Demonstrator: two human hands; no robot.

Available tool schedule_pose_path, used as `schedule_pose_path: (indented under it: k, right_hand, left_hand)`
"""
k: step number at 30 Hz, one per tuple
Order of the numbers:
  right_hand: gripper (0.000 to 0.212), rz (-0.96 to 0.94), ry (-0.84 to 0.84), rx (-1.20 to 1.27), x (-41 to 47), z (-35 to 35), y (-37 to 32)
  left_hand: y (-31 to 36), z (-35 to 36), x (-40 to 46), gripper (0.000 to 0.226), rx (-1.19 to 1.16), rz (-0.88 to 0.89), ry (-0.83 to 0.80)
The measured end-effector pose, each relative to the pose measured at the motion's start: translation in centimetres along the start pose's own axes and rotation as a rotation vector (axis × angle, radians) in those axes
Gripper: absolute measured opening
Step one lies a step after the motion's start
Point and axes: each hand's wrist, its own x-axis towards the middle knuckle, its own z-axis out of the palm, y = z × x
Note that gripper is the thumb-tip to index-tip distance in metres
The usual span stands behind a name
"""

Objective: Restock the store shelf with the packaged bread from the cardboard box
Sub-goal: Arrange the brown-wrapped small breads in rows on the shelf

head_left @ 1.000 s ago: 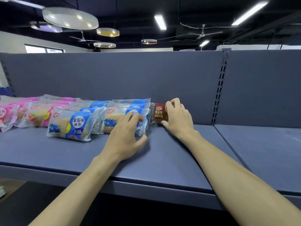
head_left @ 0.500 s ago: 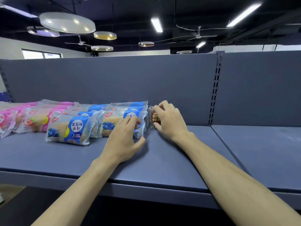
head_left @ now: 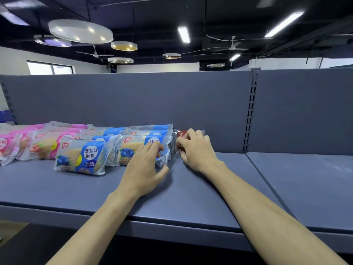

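Bright ceiling strips [head_left: 184,34], warped edges

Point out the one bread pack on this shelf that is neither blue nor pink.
It is the dark red pack at the right end of the row, held under the right hand. Every other pack visible is blue-labelled or pink, lying to its left.
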Motion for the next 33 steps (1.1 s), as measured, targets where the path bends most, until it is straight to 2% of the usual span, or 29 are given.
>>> schedule_pose_path:
  k: [15,27,33]
  right_hand:
    - [0.038,0.015,-0.163,0.054,-0.4,-1.5,-0.2]
    - [0.054,-0.004,-0.569,-0.154,-4.8,-10.6,-1.7]
    - [0.058,-0.029,-0.545,-0.194,-4.6,-14.9,-5.8]
  left_hand:
    - [0.3,-0.1,0.1,0.033,0.071,0.016,-0.054]
    - [1.4,-2.0,-0.3,0.034,0.187,0.044,-0.144]
    - [-0.7,-9.1,-0.4,0.040,0.438,0.267,-0.191]
